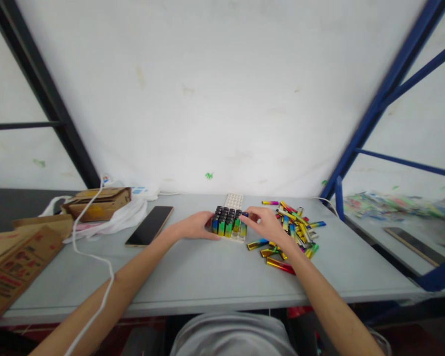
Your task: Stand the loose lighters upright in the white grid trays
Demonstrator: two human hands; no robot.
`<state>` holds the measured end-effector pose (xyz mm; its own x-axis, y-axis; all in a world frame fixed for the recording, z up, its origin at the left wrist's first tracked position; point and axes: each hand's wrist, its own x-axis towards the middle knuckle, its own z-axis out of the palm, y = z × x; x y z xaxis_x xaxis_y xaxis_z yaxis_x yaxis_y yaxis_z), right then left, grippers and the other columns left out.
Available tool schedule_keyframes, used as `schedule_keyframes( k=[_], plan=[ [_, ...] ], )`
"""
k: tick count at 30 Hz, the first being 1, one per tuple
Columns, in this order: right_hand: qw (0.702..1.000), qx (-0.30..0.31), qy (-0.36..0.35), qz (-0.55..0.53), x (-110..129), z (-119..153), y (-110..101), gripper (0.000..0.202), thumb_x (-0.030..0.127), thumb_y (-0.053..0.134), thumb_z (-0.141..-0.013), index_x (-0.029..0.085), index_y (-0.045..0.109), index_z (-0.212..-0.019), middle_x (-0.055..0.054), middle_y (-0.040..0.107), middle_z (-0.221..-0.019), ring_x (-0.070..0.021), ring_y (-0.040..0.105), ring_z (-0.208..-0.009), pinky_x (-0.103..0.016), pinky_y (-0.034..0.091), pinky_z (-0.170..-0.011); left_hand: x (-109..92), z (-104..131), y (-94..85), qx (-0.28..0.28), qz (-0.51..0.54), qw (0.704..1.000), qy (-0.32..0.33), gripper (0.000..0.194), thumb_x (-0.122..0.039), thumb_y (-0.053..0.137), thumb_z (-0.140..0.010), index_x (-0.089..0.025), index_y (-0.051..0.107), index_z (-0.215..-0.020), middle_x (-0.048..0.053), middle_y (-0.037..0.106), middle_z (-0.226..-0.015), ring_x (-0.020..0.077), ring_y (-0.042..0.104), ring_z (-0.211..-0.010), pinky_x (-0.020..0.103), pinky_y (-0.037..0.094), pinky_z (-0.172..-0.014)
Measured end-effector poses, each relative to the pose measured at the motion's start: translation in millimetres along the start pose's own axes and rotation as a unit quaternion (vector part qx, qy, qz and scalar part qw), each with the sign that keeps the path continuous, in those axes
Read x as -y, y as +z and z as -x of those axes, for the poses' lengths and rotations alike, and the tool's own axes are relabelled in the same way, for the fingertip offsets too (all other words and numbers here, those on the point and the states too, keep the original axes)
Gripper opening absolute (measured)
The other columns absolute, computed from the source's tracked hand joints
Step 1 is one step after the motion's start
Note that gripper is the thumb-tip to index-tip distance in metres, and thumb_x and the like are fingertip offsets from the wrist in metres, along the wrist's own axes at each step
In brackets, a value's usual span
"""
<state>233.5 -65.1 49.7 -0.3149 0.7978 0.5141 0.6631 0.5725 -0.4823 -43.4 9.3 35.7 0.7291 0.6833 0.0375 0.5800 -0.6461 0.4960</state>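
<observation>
Upright lighters (228,221) with black tops and shiny blue, green and yellow bodies stand in rows in a white tray (237,240). My left hand (197,226) curves around the left side of this block, its thumb low along the front and its fingers farther back, steadying the tray. With thumb and fingers, my right hand (266,222) pinches a lighter (244,227) at the block's right front corner. Beneath and beyond my right wrist lies a loose pile of metallic lighters (302,230) in yellow, red, blue and green.
A white tray with round holes (234,200) lies behind the block. Left are a phone (150,226), cardboard boxes (100,202), a white plastic bag (129,217) and a white cable (92,254) crossing above my forearm. A blue metal frame (371,113) borders the grey table (207,277) at right.
</observation>
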Motion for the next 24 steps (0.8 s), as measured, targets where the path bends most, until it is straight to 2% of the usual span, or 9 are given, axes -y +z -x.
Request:
schedule_keyframes(
  k=[4,7,11,15,19,24],
  plan=[
    [0.999,0.014,-0.009,-0.030,-2.7,2.3,-0.3,0.036,0.051,0.066,-0.095,0.018,0.074,-0.084,-0.004,0.074,-0.078,-0.0166,0.060,-0.065,-0.028,0.043,-0.065,1.0,-0.3,0.6,-0.001,0.022,1.000,0.011,0.064,-0.064,0.079,-0.070,-0.016,0.069,-0.111,0.007,0.074,-0.099,0.0265,0.067,-0.089,0.031,0.049,-0.076],
    [0.998,0.059,-0.015,0.005,-4.2,2.9,2.7,0.033,0.047,0.069,-0.094,0.018,0.073,-0.080,-0.002,0.071,-0.071,-0.0157,0.059,-0.061,-0.027,0.041,-0.063,0.5,0.1,0.7,-0.005,0.023,1.000,0.011,0.064,-0.064,0.079,-0.070,-0.017,0.069,-0.111,0.007,0.074,-0.099,0.0272,0.068,-0.090,0.031,0.049,-0.077],
    [0.995,0.098,-0.017,0.030,-2.3,1.9,8.3,0.025,0.041,0.070,-0.095,0.018,0.071,-0.086,-0.001,0.070,-0.073,-0.0149,0.058,-0.062,-0.025,0.038,-0.061,-0.6,0.9,0.1,-0.007,0.016,1.000,0.011,0.062,-0.063,0.079,-0.070,-0.017,0.069,-0.110,0.007,0.074,-0.098,0.0272,0.067,-0.089,0.031,0.049,-0.075],
    [0.990,0.102,-0.023,0.089,0.3,-0.7,14.2,0.030,0.043,0.068,-0.097,0.018,0.068,-0.082,-0.002,0.069,-0.074,-0.0150,0.055,-0.063,-0.026,0.032,-0.060,-1.6,1.4,-0.1,-0.007,0.009,1.000,0.010,0.060,-0.065,0.078,-0.070,-0.017,0.069,-0.107,0.006,0.073,-0.096,0.0265,0.067,-0.086,0.030,0.047,-0.072],
    [0.983,0.109,0.015,0.145,0.8,-2.6,16.0,0.040,0.050,0.067,-0.096,0.017,0.067,-0.074,-0.004,0.067,-0.072,-0.0155,0.054,-0.064,-0.027,0.029,-0.059,-2.8,1.3,-0.3,-0.009,-0.003,1.000,0.007,0.060,-0.065,0.077,-0.070,-0.018,0.068,-0.106,0.005,0.072,-0.093,0.0250,0.065,-0.082,0.029,0.045,-0.068],
    [0.985,0.165,0.044,0.000,-6.1,0.9,-7.3,0.041,0.053,0.067,-0.094,0.017,0.072,-0.075,0.000,0.065,-0.067,-0.0138,0.053,-0.062,-0.025,0.034,-0.058,-3.9,1.1,-0.7,-0.003,-0.007,1.000,0.000,0.061,-0.065,0.077,-0.071,-0.017,0.067,-0.106,0.006,0.071,-0.094,0.0244,0.064,-0.082,0.029,0.045,-0.067]
  ],
)
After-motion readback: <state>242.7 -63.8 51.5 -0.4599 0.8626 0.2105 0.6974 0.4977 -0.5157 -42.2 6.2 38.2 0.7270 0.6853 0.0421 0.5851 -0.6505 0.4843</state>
